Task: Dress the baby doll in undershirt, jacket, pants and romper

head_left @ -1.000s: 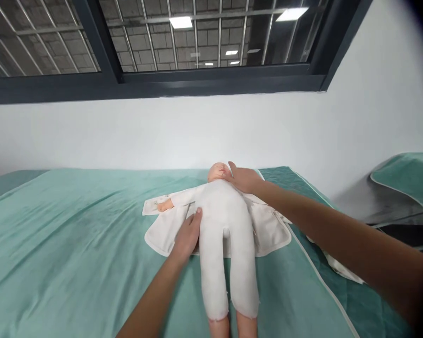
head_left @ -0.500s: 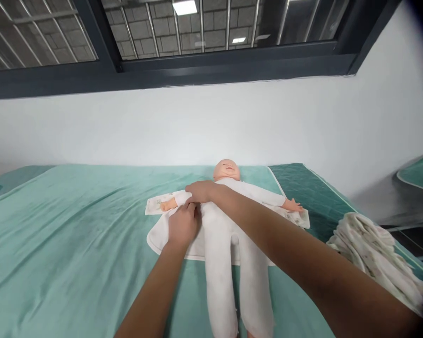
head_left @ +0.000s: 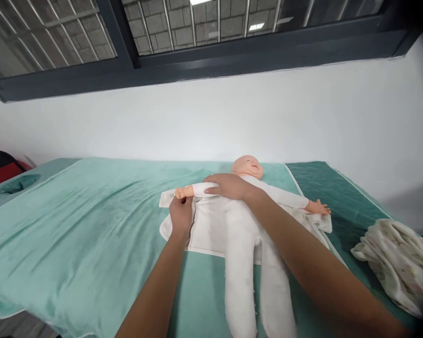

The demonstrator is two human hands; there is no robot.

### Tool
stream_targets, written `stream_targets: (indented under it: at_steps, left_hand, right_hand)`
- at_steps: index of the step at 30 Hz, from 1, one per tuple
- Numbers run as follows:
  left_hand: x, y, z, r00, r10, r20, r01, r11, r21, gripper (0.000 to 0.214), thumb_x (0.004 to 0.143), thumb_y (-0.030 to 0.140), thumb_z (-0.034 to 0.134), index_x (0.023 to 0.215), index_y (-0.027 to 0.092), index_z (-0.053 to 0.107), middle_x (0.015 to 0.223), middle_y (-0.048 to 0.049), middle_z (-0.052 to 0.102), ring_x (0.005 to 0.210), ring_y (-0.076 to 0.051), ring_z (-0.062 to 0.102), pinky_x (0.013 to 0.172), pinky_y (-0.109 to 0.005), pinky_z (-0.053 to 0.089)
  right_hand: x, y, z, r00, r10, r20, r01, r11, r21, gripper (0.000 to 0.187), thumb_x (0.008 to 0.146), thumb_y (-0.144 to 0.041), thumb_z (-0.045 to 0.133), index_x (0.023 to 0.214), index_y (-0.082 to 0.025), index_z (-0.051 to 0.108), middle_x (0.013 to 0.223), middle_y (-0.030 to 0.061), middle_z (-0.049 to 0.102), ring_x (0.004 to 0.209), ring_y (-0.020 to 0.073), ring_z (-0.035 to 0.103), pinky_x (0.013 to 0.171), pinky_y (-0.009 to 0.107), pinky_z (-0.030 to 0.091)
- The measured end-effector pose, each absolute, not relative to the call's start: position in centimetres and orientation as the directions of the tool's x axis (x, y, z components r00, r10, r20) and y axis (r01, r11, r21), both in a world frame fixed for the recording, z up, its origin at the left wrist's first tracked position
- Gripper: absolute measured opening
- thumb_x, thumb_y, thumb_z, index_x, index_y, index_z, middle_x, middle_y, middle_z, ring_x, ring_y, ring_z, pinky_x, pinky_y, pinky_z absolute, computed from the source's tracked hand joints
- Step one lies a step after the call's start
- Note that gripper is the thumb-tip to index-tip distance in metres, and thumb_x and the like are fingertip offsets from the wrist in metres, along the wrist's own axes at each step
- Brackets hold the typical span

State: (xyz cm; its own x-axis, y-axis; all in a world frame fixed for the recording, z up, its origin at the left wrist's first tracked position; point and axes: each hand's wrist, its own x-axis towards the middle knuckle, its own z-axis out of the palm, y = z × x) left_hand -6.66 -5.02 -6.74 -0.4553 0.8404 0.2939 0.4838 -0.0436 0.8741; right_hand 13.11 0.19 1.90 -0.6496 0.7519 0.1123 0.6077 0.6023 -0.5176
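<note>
A baby doll (head_left: pixel 241 230) lies on its back in a white cloth body, its head tilted to the right and its arms spread sideways. Beneath it an opened white baby shirt (head_left: pixel 207 230) is laid out, with printed sleeve ends (head_left: pixel 167 199) showing past the doll's hands. My right hand (head_left: pixel 229 186) is closed round the doll's left-side arm, near the elbow and shoulder. Just under that arm's hand, my left hand (head_left: pixel 181 213) has its fingers curled in a pinch; what they hold is hidden.
A green sheet (head_left: pixel 91 225) covers the bed, with a darker green cover (head_left: pixel 320 183) at the right. A crumpled printed cloth (head_left: pixel 398 263) lies on the right side. The white wall (head_left: pixel 197 122) and barred window stand behind; a red and black item (head_left: pixel 3 168) is at far left.
My left hand has moved from beside the doll's elbow outward to its hand. My right hand now lies along the arm, and the doll's arm and head have turned slightly. The view has shifted left.
</note>
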Motion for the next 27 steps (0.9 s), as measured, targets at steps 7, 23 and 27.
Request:
stream_targets:
  at_steps: [7, 23, 27]
  left_hand:
    - [-7.2, -5.3, -7.0, -0.578, 0.793, 0.194, 0.155, -0.126, 0.98, 0.014, 0.073, 0.027, 0.066, 0.082, 0.016, 0.068, 0.078, 0.0005, 0.066, 0.073, -0.013, 0.056, 0.069, -0.026, 0.044]
    - [-5.8, -6.1, -7.4, -0.372, 0.807, 0.458, 0.573, -0.188, 0.797, 0.009, 0.086, 0.029, 0.059, 0.085, 0.022, 0.064, 0.07, 0.0026, 0.057, 0.067, -0.014, 0.051, 0.065, -0.027, 0.04]
    - [-5.4, -6.1, -7.5, -0.081, 0.866, 0.493, 0.676, -0.316, 0.666, 0.011, 0.089, 0.029, 0.056, 0.088, 0.022, 0.065, 0.075, 0.0007, 0.061, 0.071, -0.015, 0.054, 0.068, -0.028, 0.04]
  right_hand:
    - [13.2, 0.0, 1.7, -0.597, 0.796, 0.096, 0.689, 0.571, -0.446, 0.039, 0.093, -0.06, 0.048, 0.112, -0.033, 0.07, 0.112, 0.0006, 0.073, 0.096, 0.0236, 0.065, 0.074, 0.031, 0.042]
    - [11.4, 0.1, 1.1, -0.522, 0.853, 0.014, 0.837, 0.516, -0.183, 0.037, 0.095, -0.051, 0.046, 0.107, -0.027, 0.071, 0.105, 0.0066, 0.074, 0.095, 0.0271, 0.066, 0.087, 0.04, 0.041]
    - [10.6, 0.5, 0.9, -0.523, 0.852, 0.018, 0.834, 0.516, -0.193, 0.035, 0.095, -0.048, 0.047, 0.107, -0.027, 0.072, 0.109, 0.0078, 0.074, 0.097, 0.0276, 0.067, 0.089, 0.041, 0.042]
